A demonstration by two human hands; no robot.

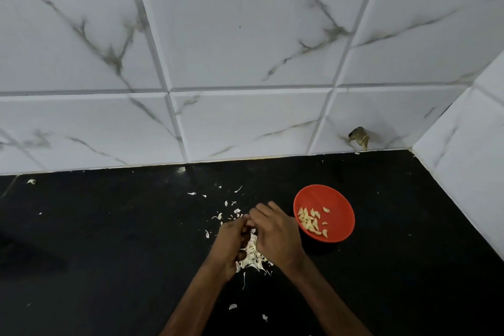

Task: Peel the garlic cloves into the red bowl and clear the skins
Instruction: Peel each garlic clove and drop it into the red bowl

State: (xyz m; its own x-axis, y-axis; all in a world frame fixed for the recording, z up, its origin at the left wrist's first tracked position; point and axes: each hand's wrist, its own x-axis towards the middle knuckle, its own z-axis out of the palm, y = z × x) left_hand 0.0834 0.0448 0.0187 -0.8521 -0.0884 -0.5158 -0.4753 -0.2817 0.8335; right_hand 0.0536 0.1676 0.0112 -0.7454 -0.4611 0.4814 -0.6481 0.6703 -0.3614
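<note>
1. The garlic clove (247, 218) I judge to be light and firm under a dry, papery skin. Once bare it turns slippery, so I'd pinch it by the blunt end and tear from the tip.
2. My fingers (261, 209) are curled on both hands, their tips meeting on that small pale piece, which is mostly hidden.
3. My left hand (231, 243) turns its palm inward. My right hand (275, 234) lies back-up, and both forearms converge from below.
4. The loose skins (253, 254) are heaped on the dark surface (109, 226) right under my fingers, with scraps scattered beyond them.
5. The red bowl (336, 203) sits just right of my right hand, with peeled cloves (309, 222) inside.
</note>
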